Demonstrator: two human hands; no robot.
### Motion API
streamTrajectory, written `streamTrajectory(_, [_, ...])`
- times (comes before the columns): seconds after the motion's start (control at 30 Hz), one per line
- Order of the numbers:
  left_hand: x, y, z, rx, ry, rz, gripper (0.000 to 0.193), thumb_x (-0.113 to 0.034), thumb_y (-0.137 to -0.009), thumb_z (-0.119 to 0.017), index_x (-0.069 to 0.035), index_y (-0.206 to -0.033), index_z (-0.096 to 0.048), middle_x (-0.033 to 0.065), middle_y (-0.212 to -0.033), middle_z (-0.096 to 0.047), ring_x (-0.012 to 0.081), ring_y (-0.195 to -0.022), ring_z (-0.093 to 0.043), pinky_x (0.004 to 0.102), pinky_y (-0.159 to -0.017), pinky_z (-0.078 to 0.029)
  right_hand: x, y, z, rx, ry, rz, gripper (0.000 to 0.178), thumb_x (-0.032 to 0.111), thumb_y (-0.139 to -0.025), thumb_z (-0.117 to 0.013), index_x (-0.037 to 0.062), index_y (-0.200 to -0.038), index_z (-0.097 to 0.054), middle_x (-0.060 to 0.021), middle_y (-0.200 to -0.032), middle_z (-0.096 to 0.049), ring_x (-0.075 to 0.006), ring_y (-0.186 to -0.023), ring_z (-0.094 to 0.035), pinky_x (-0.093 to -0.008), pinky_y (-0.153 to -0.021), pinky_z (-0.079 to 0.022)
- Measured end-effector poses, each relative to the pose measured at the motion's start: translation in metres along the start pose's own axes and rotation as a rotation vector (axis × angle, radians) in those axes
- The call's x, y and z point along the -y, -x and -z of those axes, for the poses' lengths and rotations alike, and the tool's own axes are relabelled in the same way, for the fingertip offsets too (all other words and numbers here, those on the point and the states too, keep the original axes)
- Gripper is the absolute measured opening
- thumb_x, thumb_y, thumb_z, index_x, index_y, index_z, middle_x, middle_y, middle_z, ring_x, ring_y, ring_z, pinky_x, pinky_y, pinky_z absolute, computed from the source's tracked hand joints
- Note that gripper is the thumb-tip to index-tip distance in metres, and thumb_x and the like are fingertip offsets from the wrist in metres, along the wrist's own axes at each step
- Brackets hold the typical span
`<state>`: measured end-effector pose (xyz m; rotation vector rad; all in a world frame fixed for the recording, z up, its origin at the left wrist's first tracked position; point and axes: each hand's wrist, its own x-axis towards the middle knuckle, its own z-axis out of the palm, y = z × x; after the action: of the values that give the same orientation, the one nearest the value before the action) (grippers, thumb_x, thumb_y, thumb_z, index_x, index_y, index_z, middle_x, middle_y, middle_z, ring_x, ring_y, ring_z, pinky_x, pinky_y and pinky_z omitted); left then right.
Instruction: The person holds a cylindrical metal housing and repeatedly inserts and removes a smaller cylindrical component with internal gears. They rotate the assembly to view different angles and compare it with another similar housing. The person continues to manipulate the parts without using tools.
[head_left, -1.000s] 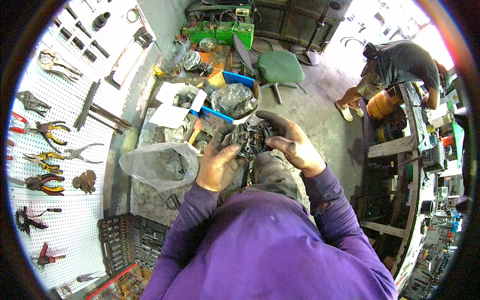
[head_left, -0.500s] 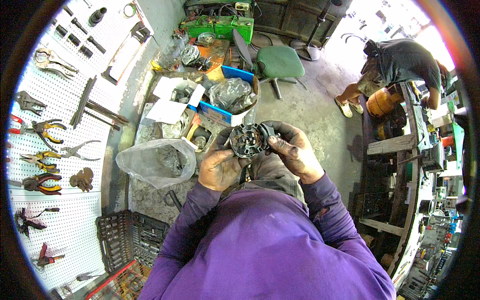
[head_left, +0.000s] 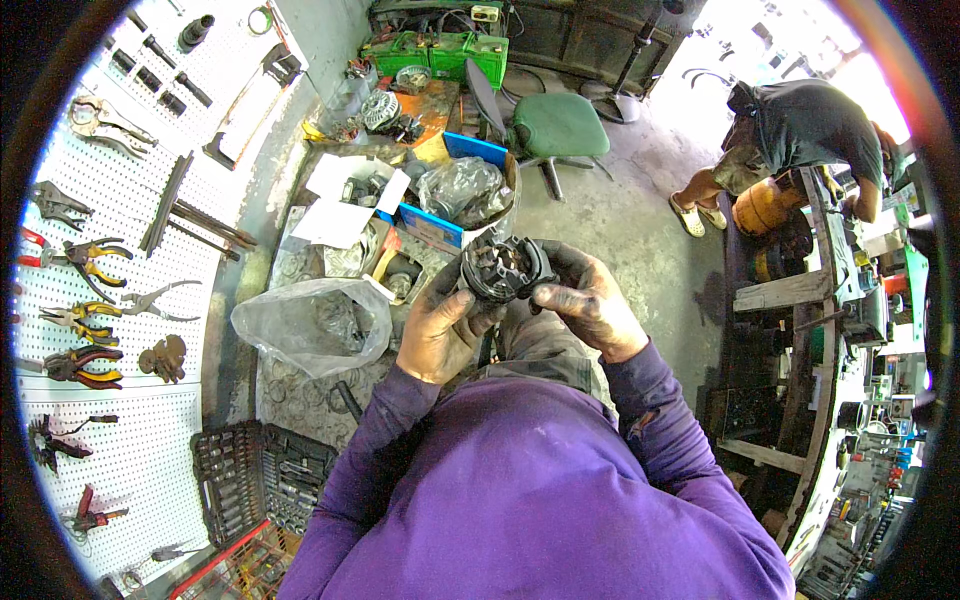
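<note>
Between my two hands, in front of my chest, is a round black slotted machine part point(head_left: 500, 270) with a copper tint inside its openings; its exact kind is not clear. My left hand point(head_left: 440, 335) is curled round its left and lower edge, thumb at the near rim. At the other side my right hand point(head_left: 590, 305) grips the rim between thumb and fingers. Dark grime covers the fingers of both hands. Just left of them lies a clear plastic bag point(head_left: 315, 325) on the cluttered bench. A blue-edged cardboard box point(head_left: 440, 228) with a plastic-wrapped item stands beyond.
A white pegboard point(head_left: 150, 375) with pliers covers the left wall. An open socket set point(head_left: 265, 465) lies at lower left. Farther off are a green chair point(head_left: 560, 125) and green batteries point(head_left: 430, 50). Another person point(head_left: 810, 125) bends over the wooden workbench point(head_left: 785, 290) at right.
The round part has been tilted and turned in my hands, so its slotted side now shows at a different angle. My right thumb has slid down to its lower right edge.
</note>
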<state>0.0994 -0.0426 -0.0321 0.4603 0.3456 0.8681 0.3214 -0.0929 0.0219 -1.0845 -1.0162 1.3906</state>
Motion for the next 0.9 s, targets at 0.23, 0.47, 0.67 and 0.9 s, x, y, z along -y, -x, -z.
streamTrajectory(0.23, [0.001, -0.004, -0.007, -0.087, -0.043, -0.002, 0.048, -0.01, -0.099, -0.07, -0.003, -0.145, -0.055, 0.0094, -0.131, -0.07, 0.0228, -0.113, -0.071, 0.0386, -0.09, -0.062, -0.008, -0.011, -0.003, -0.061, 0.222, 0.076, 0.054, 0.015, -0.088, -0.085, -0.0061, -0.132, -0.063, -0.0121, -0.122, -0.073, -0.0187, -0.114, -0.065, -0.0361, -0.105, -0.05])
streamTrajectory(0.47, [0.001, -0.008, -0.012, -0.171, -0.123, 0.009, 0.042, -0.012, -0.101, -0.071, -0.004, -0.14, -0.059, 0.0089, -0.126, -0.072, 0.0225, -0.109, -0.072, 0.0379, -0.087, -0.062, -0.019, -0.012, 0.0, -0.149, 0.017, -0.06, 0.047, 0.023, -0.097, -0.077, -0.0067, -0.132, -0.065, -0.0086, -0.115, -0.074, -0.0154, -0.105, -0.066, -0.0321, -0.096, -0.052])
streamTrajectory(0.67, [0.004, -0.007, -0.012, -0.19, -0.207, 0.002, 0.038, -0.019, -0.104, -0.067, -0.004, -0.138, -0.058, 0.0091, -0.125, -0.071, 0.0237, -0.108, -0.072, 0.0426, -0.09, -0.063, -0.024, -0.013, -0.001, -0.179, 0.096, 0.001, 0.051, 0.032, -0.102, -0.07, -0.0072, -0.133, -0.063, -0.0038, -0.101, -0.071, -0.0099, -0.081, -0.06, -0.0253, -0.072, -0.05])
streamTrajectory(0.9, [0.005, 0.002, -0.016, -0.191, -0.212, -0.032, 0.035, -0.02, -0.103, -0.069, -0.004, -0.133, -0.06, 0.0086, -0.119, -0.072, 0.0244, -0.104, -0.073, 0.0416, -0.087, -0.064, -0.022, -0.004, -0.012, -0.209, 0.104, 0.002, 0.051, 0.037, -0.104, -0.067, -0.0071, -0.129, -0.065, -0.0046, -0.098, -0.07, -0.0108, -0.08, -0.06, -0.0265, -0.07, -0.05])
